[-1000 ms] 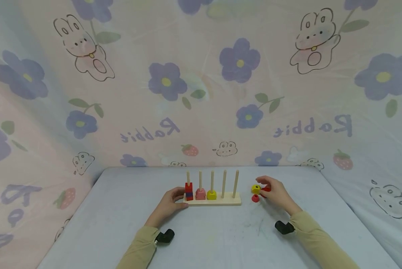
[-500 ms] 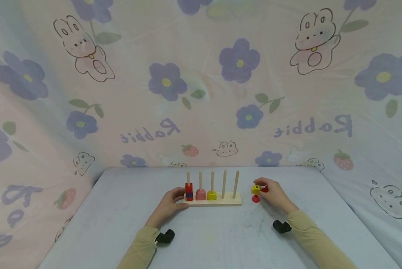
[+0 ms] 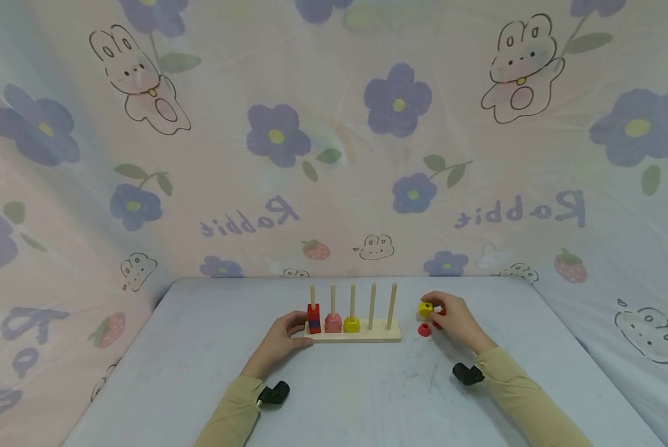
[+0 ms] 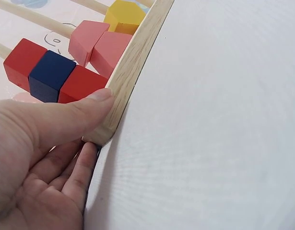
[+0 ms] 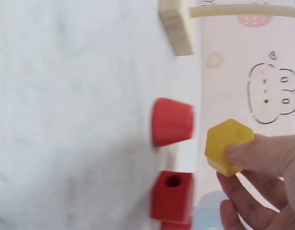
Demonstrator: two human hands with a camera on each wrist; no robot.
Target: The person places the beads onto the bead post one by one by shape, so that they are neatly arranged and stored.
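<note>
Fingers (image 3: 431, 297) of the right hand (image 3: 458, 321) pinch a yellow block (image 3: 425, 310) in the head view. A red cone (image 3: 424, 329) sits on the white table (image 3: 362, 397), just beside that hand, and more red shows close to the fingers. The left hand (image 3: 278, 341) grips the left end of the wood rack (image 3: 362, 338). Five pegs (image 3: 372, 304) stand up from the rack. On the first is a red and blue stack (image 3: 314, 318), on the next are pink blocks (image 3: 333, 323), and the third has a bit of yellow (image 3: 352, 325). A cloth (image 3: 334, 186) with flowers and rabbits hangs behind.

In the left wrist view, the thumb presses on the rack's edge, by the bottom red block. The other fingers bend round by the rack's corner. The stack goes red, dark blue, red.

In the right wrist view, the yellow block has six sides. The thumb is on its face and fingers hold it from the other side. I cannot tell if it touches the table. The red cone is near it. A red block (image 5: 171, 205) with a hole sits past the cone, with another bit of red at its side.
</note>
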